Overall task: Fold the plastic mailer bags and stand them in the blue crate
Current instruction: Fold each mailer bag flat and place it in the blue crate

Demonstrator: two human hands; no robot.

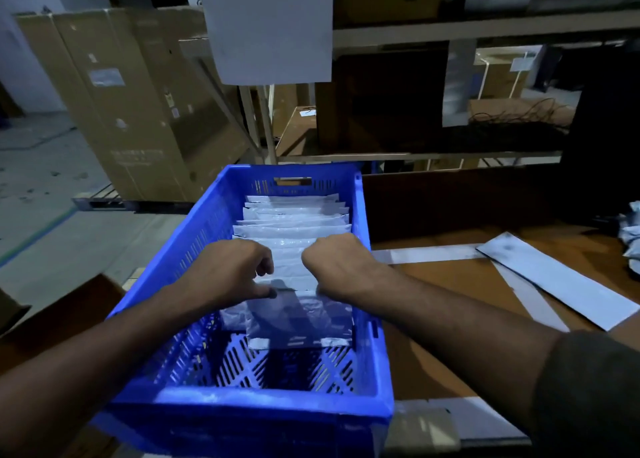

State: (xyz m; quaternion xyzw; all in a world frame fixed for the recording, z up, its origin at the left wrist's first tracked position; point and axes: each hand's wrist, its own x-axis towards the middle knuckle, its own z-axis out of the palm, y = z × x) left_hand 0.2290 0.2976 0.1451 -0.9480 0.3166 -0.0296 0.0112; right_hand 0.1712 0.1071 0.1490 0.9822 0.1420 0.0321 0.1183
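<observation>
Tall cardboard boxes stood at the far left. The left hand reached into the blue crate, fingers curled, thumb pinching the top edge of the nearest folded mailer bag. The right hand gripped the same edge, fingers curled under. Behind it, more mailer bags stood in a row. Flat bags lay on the worktop to the right
</observation>
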